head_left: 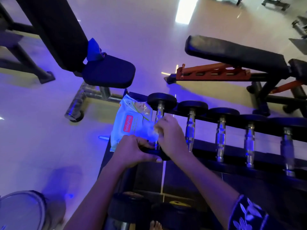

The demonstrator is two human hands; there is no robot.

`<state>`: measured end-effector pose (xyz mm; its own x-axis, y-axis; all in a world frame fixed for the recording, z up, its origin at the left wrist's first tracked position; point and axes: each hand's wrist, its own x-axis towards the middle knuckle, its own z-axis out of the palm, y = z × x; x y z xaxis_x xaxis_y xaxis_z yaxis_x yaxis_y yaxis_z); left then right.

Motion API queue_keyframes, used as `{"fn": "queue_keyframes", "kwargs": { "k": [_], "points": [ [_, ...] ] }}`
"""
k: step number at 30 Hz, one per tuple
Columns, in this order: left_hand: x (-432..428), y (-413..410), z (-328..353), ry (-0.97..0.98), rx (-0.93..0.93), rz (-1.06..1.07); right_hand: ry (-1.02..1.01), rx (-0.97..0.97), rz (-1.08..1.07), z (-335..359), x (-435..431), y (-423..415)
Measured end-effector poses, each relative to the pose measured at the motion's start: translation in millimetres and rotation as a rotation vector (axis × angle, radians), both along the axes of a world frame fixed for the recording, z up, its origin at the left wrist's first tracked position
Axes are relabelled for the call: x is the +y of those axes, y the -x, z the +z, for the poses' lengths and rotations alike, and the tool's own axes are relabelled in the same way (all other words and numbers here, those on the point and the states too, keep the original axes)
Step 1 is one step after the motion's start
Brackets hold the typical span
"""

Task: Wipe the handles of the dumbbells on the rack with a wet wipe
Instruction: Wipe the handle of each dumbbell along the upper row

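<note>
**Both hands at the end dumbbell on the rack**

The right hand (169,136) was curled around the metal handle (159,117) of the first dumbbell (162,101) at the left end of the rack (232,146), pressing a pale, crumpled wet wipe (153,131) against it. The wipe showed only partly between the fingers and the pack beside it, so its full shape was hard to make out. The left hand (134,151) was closed on the near black weight (164,157) of the same dumbbell, thumb stretched along its lower edge.

A light blue pack of wipes (131,123) with a red label lay on the rack just left of that dumbbell, touching or nearly touching its handle.

To the right, four more dumbbells sat in a row across the rack, their shiny handles (220,138) well apart from the hands. Larger dumbbells (129,208) rested on a lower tier near the bottom of the view.

Two padded benches stood on the glossy floor (41,130) beyond: one (106,72) to the upper left, another (235,52) with an orange frame to the upper right. The right sleeve (247,213) bore a leaf pattern.
</note>
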<state>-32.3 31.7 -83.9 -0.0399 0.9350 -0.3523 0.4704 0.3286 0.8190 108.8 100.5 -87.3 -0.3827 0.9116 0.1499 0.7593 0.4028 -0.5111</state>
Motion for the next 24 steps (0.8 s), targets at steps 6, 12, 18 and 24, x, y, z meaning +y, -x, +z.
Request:
{"fn": "queue_keyframes", "kwargs": {
  "k": [6, 12, 18, 24],
  "points": [
    [2, 1, 6, 0.002, -0.008, -0.01, 0.043, 0.111, -0.08, 3, 0, -7],
    [3, 1, 7, 0.04, -0.02, 0.007, 0.063, 0.16, -0.192, 7, 8, 3],
    [9, 3, 11, 0.081, -0.062, -0.024, 0.175, 0.244, -0.375, 10, -18, 7],
    [2, -1, 7, 0.086, -0.097, 0.041, 0.228, 0.498, -0.631, 9, 18, 16]
  ]
}}
